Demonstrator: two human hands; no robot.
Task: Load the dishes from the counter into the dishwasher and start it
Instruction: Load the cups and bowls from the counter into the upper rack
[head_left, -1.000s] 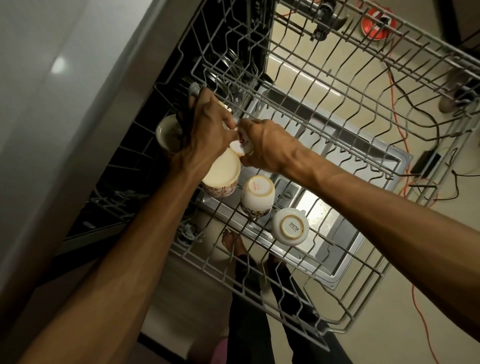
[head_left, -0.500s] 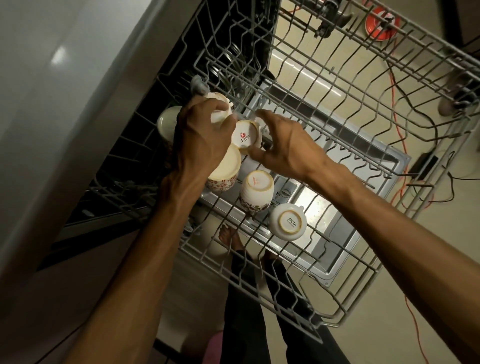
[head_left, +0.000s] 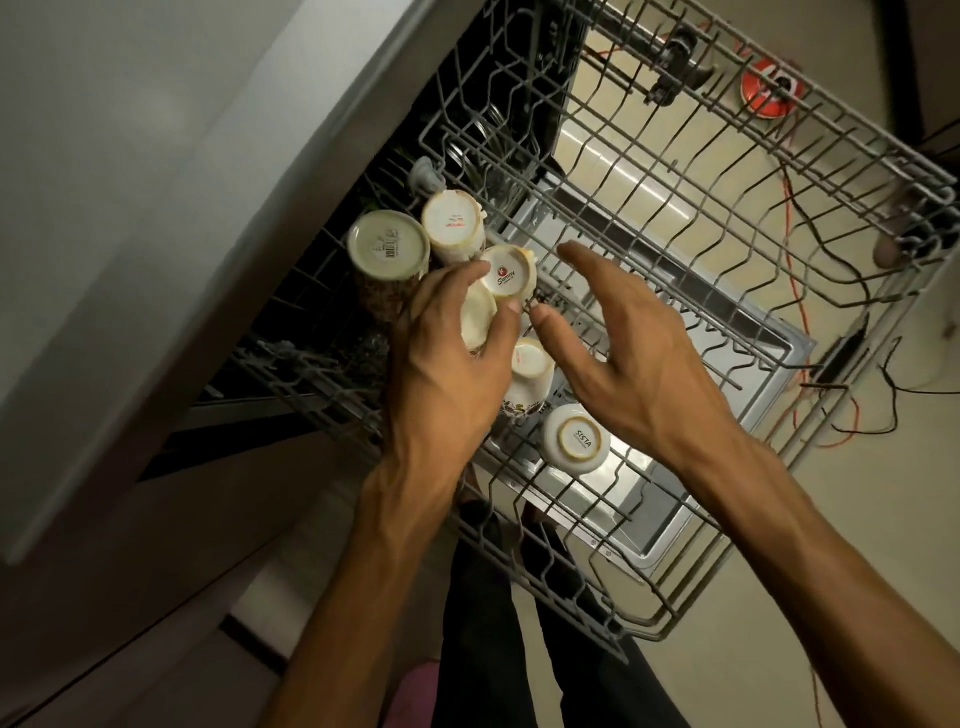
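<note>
A: What sits at the left of the rack (head_left: 769, 218)?

B: Cups, all upside down. Far left is a wide cup (head_left: 387, 244), and touching it on the right a gold-rimmed cup (head_left: 453, 224).

A: And the left hand (head_left: 447, 374)?

B: It curls round a cream cup (head_left: 477, 317), thumb and fingers wrapped on its sides. Its fingertips also touch the Sunny cup (head_left: 506, 273) just beyond.

A: Anything nearer?

B: A patterned cup (head_left: 530, 374) stands just right of that hand, and a Sista cup (head_left: 575, 439) beside it, nearer still.

A: The right hand (head_left: 623, 353)?

B: Open, fingers spread and relaxed, holding nothing. It hovers over the rack's wires, right of the cups, thumb near the left hand's fingers.

A: Below the rack?

B: The open door (head_left: 727, 467), then floor with an orange cable (head_left: 789, 208) at the far right.
</note>
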